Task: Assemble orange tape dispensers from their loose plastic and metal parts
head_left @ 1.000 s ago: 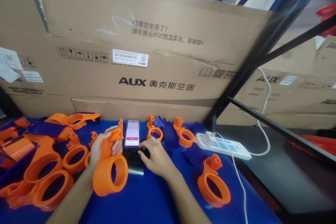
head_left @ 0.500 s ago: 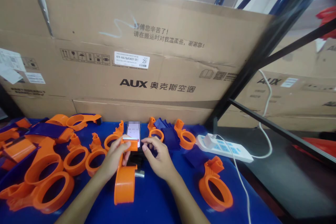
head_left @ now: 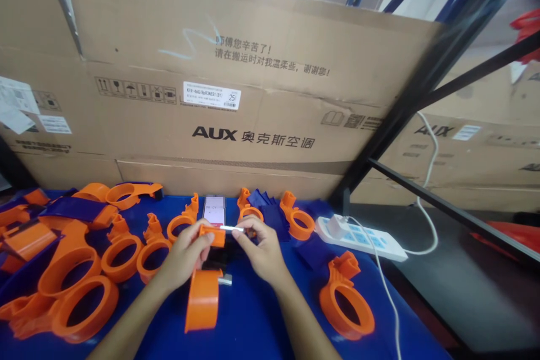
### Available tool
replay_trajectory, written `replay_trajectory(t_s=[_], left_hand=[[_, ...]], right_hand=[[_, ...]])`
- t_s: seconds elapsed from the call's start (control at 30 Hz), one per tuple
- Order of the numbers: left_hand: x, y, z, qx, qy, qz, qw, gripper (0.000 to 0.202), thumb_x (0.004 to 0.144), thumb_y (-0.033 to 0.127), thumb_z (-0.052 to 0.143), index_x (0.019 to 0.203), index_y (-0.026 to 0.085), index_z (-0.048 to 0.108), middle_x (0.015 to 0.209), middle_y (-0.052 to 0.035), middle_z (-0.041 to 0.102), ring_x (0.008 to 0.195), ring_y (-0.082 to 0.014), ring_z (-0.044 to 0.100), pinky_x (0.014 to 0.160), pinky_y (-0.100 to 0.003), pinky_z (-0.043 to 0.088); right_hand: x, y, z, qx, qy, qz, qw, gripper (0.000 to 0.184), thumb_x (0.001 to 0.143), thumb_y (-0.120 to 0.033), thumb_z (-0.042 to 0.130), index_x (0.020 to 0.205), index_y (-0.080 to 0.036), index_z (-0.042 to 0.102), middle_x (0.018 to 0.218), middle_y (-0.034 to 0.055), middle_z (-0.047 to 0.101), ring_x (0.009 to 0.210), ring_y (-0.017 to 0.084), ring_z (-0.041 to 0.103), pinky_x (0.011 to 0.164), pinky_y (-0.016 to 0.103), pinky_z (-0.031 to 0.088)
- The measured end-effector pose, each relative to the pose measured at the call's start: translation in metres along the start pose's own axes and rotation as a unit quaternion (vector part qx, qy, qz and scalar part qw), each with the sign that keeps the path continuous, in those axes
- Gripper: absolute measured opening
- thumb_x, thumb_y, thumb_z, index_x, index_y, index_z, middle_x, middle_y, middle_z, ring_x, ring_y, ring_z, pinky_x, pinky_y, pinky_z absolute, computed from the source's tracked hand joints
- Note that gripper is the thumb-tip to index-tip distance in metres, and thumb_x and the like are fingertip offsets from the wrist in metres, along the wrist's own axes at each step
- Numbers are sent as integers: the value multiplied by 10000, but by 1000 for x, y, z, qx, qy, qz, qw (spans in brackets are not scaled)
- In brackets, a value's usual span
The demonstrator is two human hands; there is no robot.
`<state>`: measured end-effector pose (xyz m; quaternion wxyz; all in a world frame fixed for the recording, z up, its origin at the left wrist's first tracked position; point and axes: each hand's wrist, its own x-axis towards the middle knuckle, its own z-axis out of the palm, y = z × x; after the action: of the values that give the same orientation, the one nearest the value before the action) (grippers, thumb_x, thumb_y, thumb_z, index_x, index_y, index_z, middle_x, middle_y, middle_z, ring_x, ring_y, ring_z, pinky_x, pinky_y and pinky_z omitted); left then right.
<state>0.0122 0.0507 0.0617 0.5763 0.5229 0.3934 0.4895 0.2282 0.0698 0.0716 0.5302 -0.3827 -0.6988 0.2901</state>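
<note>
An orange tape dispenser (head_left: 202,301) hangs upright from my left hand (head_left: 183,253), its ring lowest. My left thumb and fingers are closed around its upper end. From that end a thin, pale toothed metal blade (head_left: 231,228) sticks out to the right. The thumb and forefinger of my right hand (head_left: 261,247) pinch the blade's far end; how far it reaches into the dispenser cannot be made out. Below my hands, partly hidden, lie black pieces (head_left: 217,259) and a short shiny metal piece (head_left: 226,279). Behind the hands stands a phone (head_left: 215,211).
Several orange tape dispensers (head_left: 86,309) crowd the blue table (head_left: 244,326) on the left. Another dispenser (head_left: 348,304) lies at right, near a white power strip (head_left: 363,236) with its cable. Dark blue sheets (head_left: 274,219) lie at the back before a large carton (head_left: 261,95).
My right hand, formerly apart from the dispenser, now pinches the blade's end. The blade juts out rightward from the dispenser's top. The dispenser has shifted slightly to the right.
</note>
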Motion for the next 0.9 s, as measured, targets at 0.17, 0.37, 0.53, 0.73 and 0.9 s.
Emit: replay_trajectory(t_s=[0.17,0.37,0.53,0.73,0.9], left_hand=[[-1,28,-34,-313,23,42,949,246,883,446,574,769,239,505,505,51,429,394,-103,358,426,-238,341],[1,22,-40,-399,5,-10,917,394,862,471,584,625,226,388,530,17,404,473,-118,417,475,-264,404],[0,23,-26,-369,14,16,929,300,891,411,566,691,216,457,527,38,405,445,-100,408,480,-248,401],[1,25,-26,-356,4,-6,934,326,891,424,553,668,218,437,500,35,402,444,-106,418,483,-241,392],[3,19,-25,-340,10,8,940,298,893,402,560,697,217,430,525,36,435,450,-102,435,490,-233,407]], right_hand=[[8,12,-36,22,164,17,986,141,912,-320,648,829,-218,597,840,21,613,757,187,574,690,309,469],[-4,-12,-17,-114,-126,-75,983,124,781,-112,650,779,-224,596,995,39,569,989,237,550,945,429,432],[-16,-19,9,-184,-288,-67,937,235,662,-54,700,798,-217,600,1111,46,495,1050,248,486,934,418,421],[-17,-9,7,-234,-317,-64,917,209,662,-90,739,769,-205,601,1085,46,470,1018,250,453,922,430,407],[-17,-11,5,-223,-298,-66,926,203,698,-138,773,801,-212,614,1111,55,479,1037,263,463,925,443,415]])
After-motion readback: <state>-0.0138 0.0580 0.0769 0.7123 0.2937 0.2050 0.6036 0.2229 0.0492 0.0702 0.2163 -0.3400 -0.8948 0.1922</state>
